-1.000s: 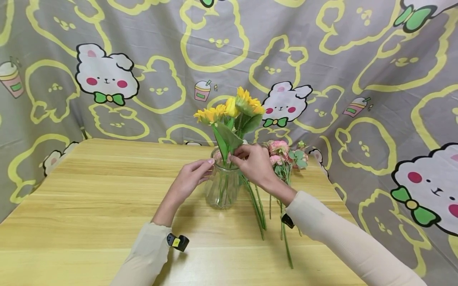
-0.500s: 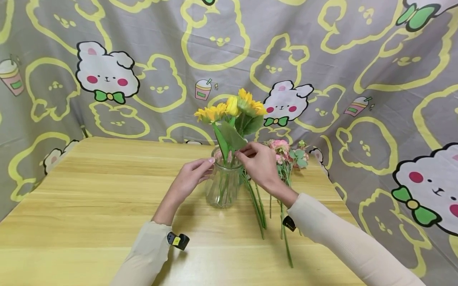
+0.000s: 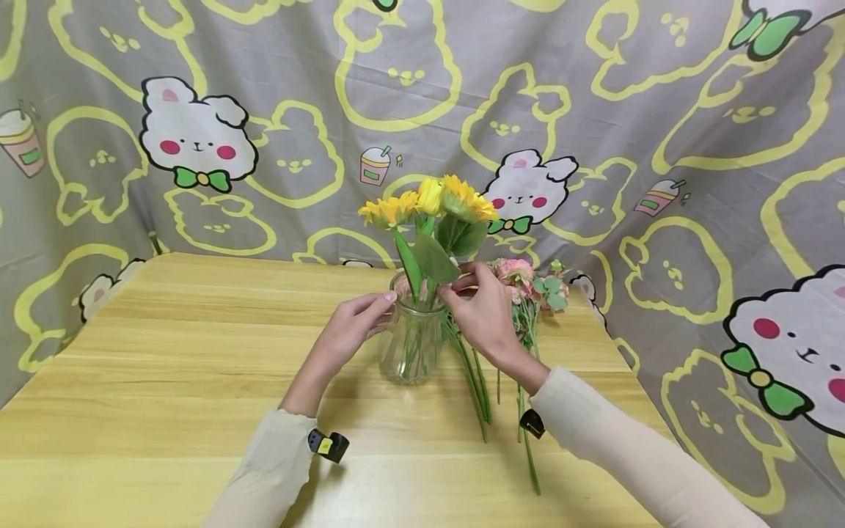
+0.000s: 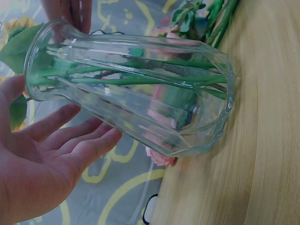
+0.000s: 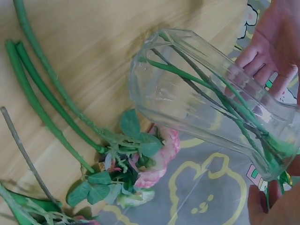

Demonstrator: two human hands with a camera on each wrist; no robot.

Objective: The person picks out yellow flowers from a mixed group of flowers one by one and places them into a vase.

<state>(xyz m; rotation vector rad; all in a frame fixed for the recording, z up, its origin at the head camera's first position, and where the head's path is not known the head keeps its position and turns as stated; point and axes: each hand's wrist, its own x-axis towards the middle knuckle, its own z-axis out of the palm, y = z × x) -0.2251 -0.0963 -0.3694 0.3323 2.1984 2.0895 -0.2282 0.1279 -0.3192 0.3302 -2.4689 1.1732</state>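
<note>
From the head camera, a glass vase (image 3: pixel 411 345) stands upright on the desk (image 3: pixel 165 381), holding yellow sunflowers (image 3: pixel 429 205) whose stems run straight down through its mouth. The left hand (image 3: pixel 353 330) lies against the vase's left flank just below the rim, fingers extended and touching the glass. The right hand (image 3: pixel 485 312) is at the rim's right side, fingertips pinching a sunflower stem at the vase mouth; it is the hand nearer the stems. Right of the vase, pink flowers (image 3: pixel 521 282) lie on the desk with their long stems pointing toward the person.

The left wrist camera shows the left hand (image 4: pixel 42 159) open, fingers straight beside the vase (image 4: pixel 136 93), green stems running the length of the glass.

The right wrist camera shows the vase (image 5: pixel 206 103) from the other side, the pink flowers (image 5: pixel 150 164) just beside its base, and the right hand's fingertips (image 5: pixel 274 206) closed at the rim.
</note>
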